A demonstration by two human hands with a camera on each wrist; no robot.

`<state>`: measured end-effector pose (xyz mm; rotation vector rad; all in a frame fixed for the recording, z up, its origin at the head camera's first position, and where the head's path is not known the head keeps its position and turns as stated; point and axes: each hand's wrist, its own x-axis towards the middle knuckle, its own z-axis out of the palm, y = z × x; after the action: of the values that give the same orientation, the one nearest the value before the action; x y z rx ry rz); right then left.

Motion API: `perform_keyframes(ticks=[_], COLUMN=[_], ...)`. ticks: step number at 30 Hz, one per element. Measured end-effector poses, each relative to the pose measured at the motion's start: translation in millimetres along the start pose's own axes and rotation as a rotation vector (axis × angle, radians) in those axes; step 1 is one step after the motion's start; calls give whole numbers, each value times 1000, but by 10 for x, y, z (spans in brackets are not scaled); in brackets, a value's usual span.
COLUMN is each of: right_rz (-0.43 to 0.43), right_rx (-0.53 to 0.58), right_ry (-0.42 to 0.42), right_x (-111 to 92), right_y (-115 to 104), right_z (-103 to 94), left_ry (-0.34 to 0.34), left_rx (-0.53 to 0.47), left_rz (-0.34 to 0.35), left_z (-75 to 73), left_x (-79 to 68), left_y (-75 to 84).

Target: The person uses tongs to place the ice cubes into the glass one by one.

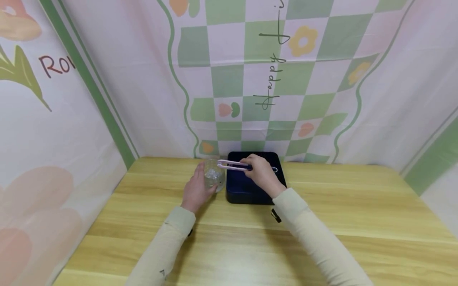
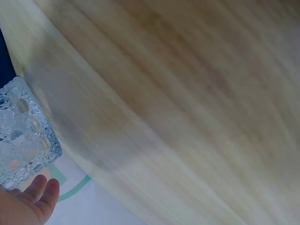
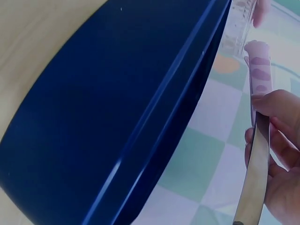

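A clear, textured glass (image 1: 213,180) with clear, ice-like pieces inside stands at the left of a dark blue box. My left hand (image 1: 195,191) holds it, fingers along its left side and thumb near its lower front. In the left wrist view only some fingertips (image 2: 49,197) show below the glass (image 2: 35,136). With thumb and fingers, my right hand (image 1: 262,173) grips a pair of tongs (image 3: 257,168) with pale pink, spotted tips and a metal handle. In the head view the tongs point left over the box, their tips overlapping the glass rim.
The dark blue box (image 1: 247,192) sits at the back of the wooden table (image 1: 229,254), under my right forearm and hand. Behind the table hangs a checked, flower-printed curtain (image 1: 229,79). A small black item (image 1: 276,215) shows beside the right cuff.
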<state>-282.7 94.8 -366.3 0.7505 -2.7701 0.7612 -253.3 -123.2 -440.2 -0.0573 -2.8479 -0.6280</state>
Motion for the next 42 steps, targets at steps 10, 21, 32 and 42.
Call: perform_keyframes(ticks=[10, 21, 32, 42], right_rz=[-19, -65, -78, -10], right_rx=[-39, -84, -99, -53], right_ry=[-62, -50, -23, 61], right_x=[20, 34, 79, 126], right_y=[-110, -168, -209, -196], right_z=[77, 86, 28, -70], left_ry=[3, 13, 13, 28], left_rx=[-7, -12, -15, -13], left_rz=[1, 16, 10, 22], left_z=[12, 5, -2, 2], left_x=[2, -5, 1, -6], left_y=[-8, -3, -5, -13])
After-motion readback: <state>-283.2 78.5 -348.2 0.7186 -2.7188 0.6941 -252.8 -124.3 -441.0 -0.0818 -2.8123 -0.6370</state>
